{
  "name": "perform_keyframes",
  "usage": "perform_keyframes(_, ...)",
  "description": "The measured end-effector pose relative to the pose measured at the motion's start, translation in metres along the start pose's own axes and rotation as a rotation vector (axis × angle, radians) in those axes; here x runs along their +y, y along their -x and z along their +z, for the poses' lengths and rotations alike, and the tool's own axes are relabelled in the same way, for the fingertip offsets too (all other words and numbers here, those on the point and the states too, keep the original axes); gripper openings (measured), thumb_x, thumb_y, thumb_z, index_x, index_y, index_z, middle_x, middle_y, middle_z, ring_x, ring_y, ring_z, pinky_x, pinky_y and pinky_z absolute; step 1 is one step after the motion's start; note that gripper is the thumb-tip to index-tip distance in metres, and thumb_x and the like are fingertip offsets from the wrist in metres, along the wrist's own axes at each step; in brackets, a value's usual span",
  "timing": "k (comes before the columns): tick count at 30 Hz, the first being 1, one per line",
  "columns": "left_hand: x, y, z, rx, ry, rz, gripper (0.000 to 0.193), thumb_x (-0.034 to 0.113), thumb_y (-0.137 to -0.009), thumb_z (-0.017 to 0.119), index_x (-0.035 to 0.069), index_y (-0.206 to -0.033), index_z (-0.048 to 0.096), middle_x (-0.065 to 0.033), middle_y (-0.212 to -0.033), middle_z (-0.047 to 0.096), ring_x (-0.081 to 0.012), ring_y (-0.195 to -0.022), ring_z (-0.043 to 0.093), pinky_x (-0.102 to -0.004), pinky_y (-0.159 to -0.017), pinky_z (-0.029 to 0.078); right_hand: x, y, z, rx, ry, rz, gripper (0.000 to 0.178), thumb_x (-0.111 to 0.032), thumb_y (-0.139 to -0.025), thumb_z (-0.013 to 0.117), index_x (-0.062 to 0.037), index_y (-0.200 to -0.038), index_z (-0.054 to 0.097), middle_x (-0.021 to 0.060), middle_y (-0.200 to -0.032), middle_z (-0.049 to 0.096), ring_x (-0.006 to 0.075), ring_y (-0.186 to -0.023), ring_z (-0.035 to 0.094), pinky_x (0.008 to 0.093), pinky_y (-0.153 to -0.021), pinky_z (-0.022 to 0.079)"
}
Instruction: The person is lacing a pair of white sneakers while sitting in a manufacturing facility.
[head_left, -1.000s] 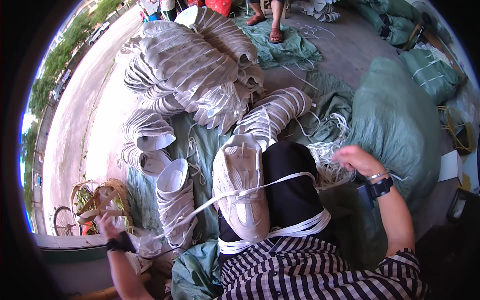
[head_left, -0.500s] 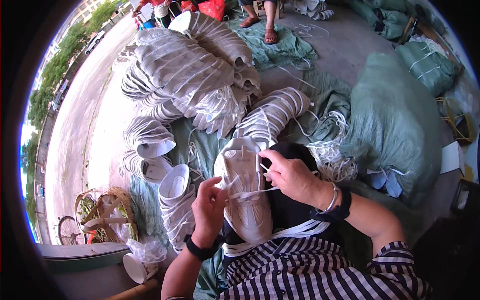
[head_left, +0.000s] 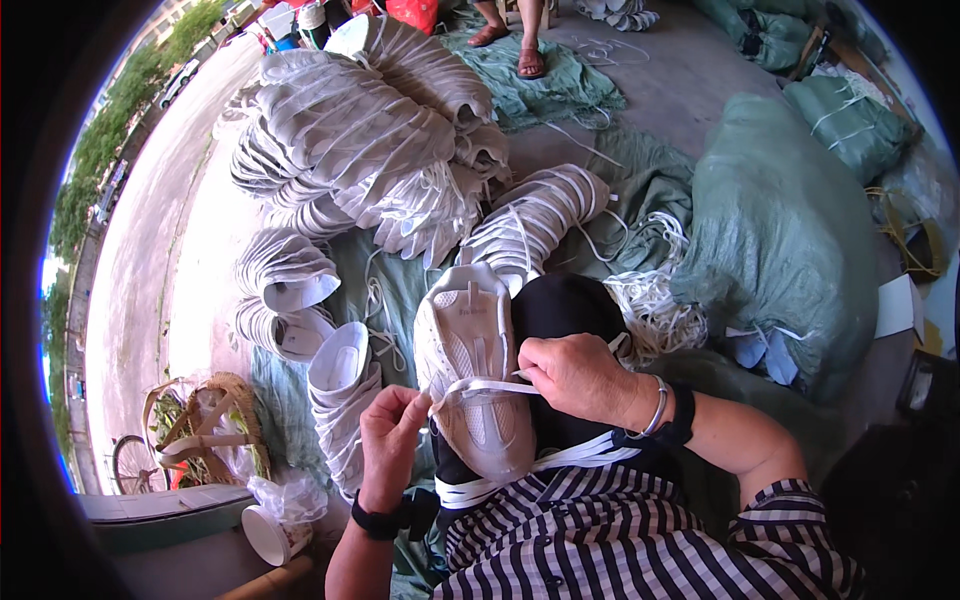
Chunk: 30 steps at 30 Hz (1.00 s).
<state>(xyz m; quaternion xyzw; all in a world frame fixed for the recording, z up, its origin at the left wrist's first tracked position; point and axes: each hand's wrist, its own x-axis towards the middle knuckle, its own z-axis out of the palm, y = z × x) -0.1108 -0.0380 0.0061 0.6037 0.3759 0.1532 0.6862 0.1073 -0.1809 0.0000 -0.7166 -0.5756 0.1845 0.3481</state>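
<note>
A whitish sneaker upper (head_left: pixel 465 345) lies over my dark-clad lap, its toe toward me and its ankle opening away. Across its lower eyelets runs a flat white shoelace (head_left: pixel 487 385), stretched between both hands. At the shoe's left edge, my left hand (head_left: pixel 392 435) pinches the lace with thumb and forefinger. My right hand (head_left: pixel 585 378) is closed on the lace at the shoe's right side, its fingers curled. A bundle of spare white laces (head_left: pixel 590 453) lies over my lap, just below the toe.
Nested stacks of shoe uppers (head_left: pixel 350 130) rise ahead on green sheeting. A shorter stack (head_left: pixel 345 400) is beside my left arm. Tangled laces (head_left: pixel 660 310) and a big green sack (head_left: pixel 785 240) lie to the right. A woven basket (head_left: pixel 215 430) and a paper tub (head_left: pixel 272 535) stand left.
My right hand has come down from the upper eyelets to the lace's level. My left hand has shifted down and outward, and the lace now lies straighter across the shoe.
</note>
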Motion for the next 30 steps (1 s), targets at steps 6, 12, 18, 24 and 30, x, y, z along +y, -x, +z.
perform_keyframes(6, -0.001, -0.009, 0.026, 0.077, -0.269, 0.230, 0.012, 0.009, -0.088, 0.063, -0.001, -0.083, 0.061, 0.0043, -0.069, 0.055, -0.0016, -0.063, 0.045, -0.0168, -0.057, 0.036, -0.010, 0.002, 0.006, 0.005, 0.204, -0.121, 0.009, -0.010, -0.080, 0.059, -0.0045, -0.078, 0.053, 0.0128, -0.066, 0.059, 0.0300, -0.063, 0.063, 0.0370, -0.054, 0.050)
perform_keyframes(12, 0.007, -0.007, 0.021, -0.012, -0.135, 0.043, 0.013, 0.011, -0.091, 0.057, 0.000, -0.085, 0.060, 0.0005, -0.077, 0.058, -0.0067, -0.071, 0.050, -0.0223, -0.064, 0.042, -0.003, -0.005, 0.007, -0.052, 0.165, -0.243, 0.010, -0.012, -0.079, 0.059, -0.0035, -0.079, 0.054, 0.0139, -0.069, 0.061, 0.0296, -0.065, 0.064, 0.0363, -0.056, 0.051)
perform_keyframes(18, -0.006, -0.009, 0.015, -0.070, -0.122, 0.104, 0.023, 0.019, -0.093, 0.056, -0.002, -0.086, 0.062, 0.0003, -0.078, 0.061, -0.0057, -0.073, 0.051, -0.0211, -0.070, 0.042, -0.005, -0.024, -0.012, -0.316, -0.256, 0.145, 0.008, -0.011, -0.078, 0.060, -0.0037, -0.077, 0.060, 0.0154, -0.069, 0.062, 0.0321, -0.066, 0.063, 0.0384, -0.061, 0.049)
perform_keyframes(24, -0.002, -0.011, 0.013, -0.093, -0.070, 0.040, 0.023, 0.020, -0.092, 0.057, 0.000, -0.083, 0.063, 0.0028, -0.074, 0.058, -0.0039, -0.069, 0.049, -0.0194, -0.064, 0.039, -0.004, -0.021, -0.011, -0.295, -0.271, 0.147, 0.009, -0.012, -0.078, 0.061, -0.0030, -0.078, 0.060, 0.0157, -0.069, 0.062, 0.0319, -0.066, 0.063, 0.0378, -0.061, 0.048)
perform_keyframes(30, 0.002, -0.016, 0.010, -0.158, -0.057, -0.054, 0.022, 0.021, -0.090, 0.060, 0.001, -0.082, 0.063, 0.0047, -0.071, 0.056, -0.0021, -0.066, 0.046, -0.0179, -0.060, 0.036, -0.005, -0.020, -0.011, -0.283, -0.241, 0.146, 0.012, -0.014, -0.079, 0.064, -0.0031, -0.079, 0.060, 0.0159, -0.071, 0.062, 0.0315, -0.067, 0.063, 0.0381, -0.061, 0.049)
